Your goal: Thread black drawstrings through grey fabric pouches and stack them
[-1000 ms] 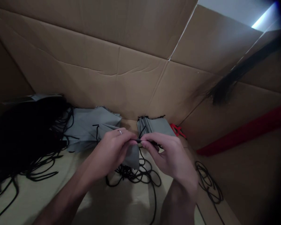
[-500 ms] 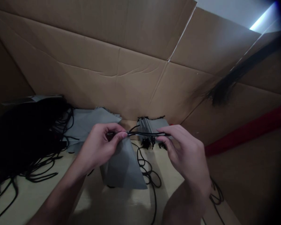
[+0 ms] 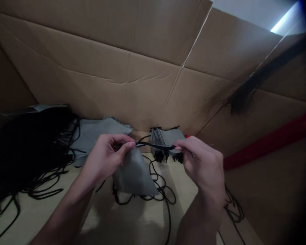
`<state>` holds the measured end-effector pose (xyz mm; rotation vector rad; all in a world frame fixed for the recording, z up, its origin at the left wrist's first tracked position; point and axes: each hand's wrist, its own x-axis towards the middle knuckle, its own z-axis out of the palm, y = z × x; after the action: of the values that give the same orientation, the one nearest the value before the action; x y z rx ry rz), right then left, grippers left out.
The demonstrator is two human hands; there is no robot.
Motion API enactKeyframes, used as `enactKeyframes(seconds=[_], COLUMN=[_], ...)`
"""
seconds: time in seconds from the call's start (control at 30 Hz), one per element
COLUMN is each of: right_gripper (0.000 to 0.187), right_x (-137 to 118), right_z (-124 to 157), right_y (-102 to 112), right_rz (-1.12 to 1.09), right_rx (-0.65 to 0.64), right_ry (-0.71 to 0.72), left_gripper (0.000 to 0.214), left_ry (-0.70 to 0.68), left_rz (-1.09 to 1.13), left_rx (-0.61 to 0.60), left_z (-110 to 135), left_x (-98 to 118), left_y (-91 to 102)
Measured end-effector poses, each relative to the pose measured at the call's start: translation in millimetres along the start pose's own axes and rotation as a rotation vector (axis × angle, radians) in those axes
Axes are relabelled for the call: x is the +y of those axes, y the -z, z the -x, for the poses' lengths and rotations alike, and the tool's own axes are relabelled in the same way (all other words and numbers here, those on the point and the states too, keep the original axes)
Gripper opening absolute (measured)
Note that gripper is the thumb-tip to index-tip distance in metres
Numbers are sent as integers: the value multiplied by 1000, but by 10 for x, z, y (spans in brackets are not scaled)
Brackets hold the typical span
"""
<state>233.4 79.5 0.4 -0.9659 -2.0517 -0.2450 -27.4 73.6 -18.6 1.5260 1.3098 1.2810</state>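
Between thumb and forefinger my left hand [image 3: 113, 151] pinches the top corner of a grey fabric pouch [image 3: 135, 175], which hangs below it over the table. A black cord [image 3: 155, 146] runs from that corner across to my right hand [image 3: 200, 160]. The right fingertips are closed on the cord's far end, and it sags slightly between the hands. A short loose cord tip sticks up beside the left fingers. Whether the pouch has a channel at its top edge is hidden by my left fingers.
A big heap of black cords [image 3: 28, 153] lies at the left, beside flat grey fabric pieces [image 3: 97, 131]. Behind my hands stands a stack of grey pouches with black cord ends [image 3: 165, 137]. Loose cord [image 3: 169, 197] coils on the table. Cardboard walls [image 3: 104, 68] enclose the back.
My right hand's fingers have closed further round the cord and shifted slightly left. The cord now sags more, and the pouch's lower edge has risen a little.
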Motion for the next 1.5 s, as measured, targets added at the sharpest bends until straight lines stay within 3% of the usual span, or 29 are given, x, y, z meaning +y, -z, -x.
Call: enactKeyframes(seconds=[0.3,0.77,1.03,1.13,1.33,1.5], right_gripper=[33,25,25,23,22,24], right_x=[87,-40,-3,49,127,109], right_z=[52,26,38,49,66,65], right_y=[42,55,51,46,100,117], right_rz=[-60,-19,-40,-66,-46,-41], right_rx=[26,-13,-24,-28,-45,-46], right_ry=[-30,-164,-199,-245,-223,-202], left_gripper=[22,19,18,19,17,14], left_ry=[-141,-203,-234,-203,-110,-68], left_rz=[-99,-229,-227,-216,-45,-29], left_rx=[-29,123,215,166,-86,-109], left_z=[42,83,105,85,14,-4], left_x=[16,-117,-171,-160,-72,-30], left_y=[-37,-141,-306,-315,-186,-83])
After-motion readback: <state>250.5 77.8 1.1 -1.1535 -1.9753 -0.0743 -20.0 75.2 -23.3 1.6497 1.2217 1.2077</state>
